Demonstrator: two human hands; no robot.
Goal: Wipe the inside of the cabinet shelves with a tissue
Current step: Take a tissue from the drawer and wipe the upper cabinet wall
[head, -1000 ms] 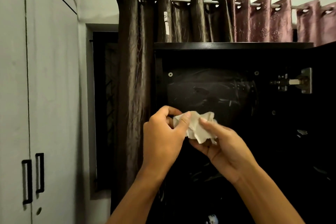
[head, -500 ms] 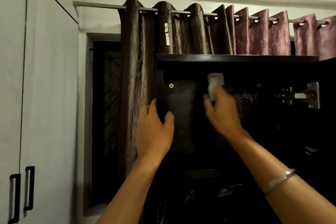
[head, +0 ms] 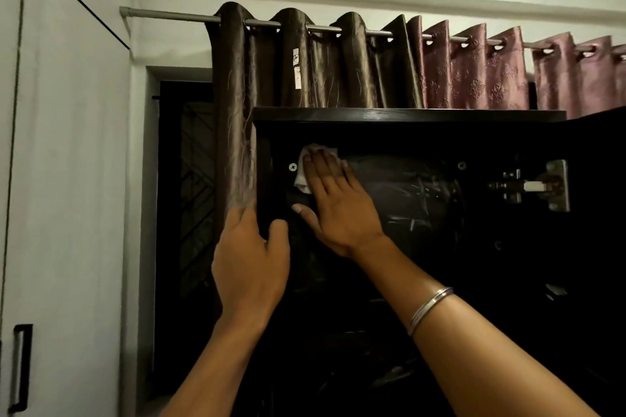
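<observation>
A second earlier both hands had been working the tissue into a wad in front of the cabinet; by this moment the preparing was over and the wiping had begun. The right hand lay flat inside the upper compartment, fingers straight and spread, pressing the white tissue against the dark inner panel high in the left corner, just beside a pale screw head. Half a second before, that hand had held the wad further right, near the middle of the panel, so the stroke appeared to have run leftward toward the corner. The left hand had moved up to the cabinet's left front edge, where it rested with loose fingers against the side, its thumb on the front edge and its fingertips at the hem of the brown curtain; it seemed to be steadying rather than grasping, with nothing clamped in it. A metal hinge sat well apart on the right side of the same compartment. Judged from this, only the top left of the interior had been reached, and the shadowed lower shelves, too dark to read, were presumably yet to be wiped.
</observation>
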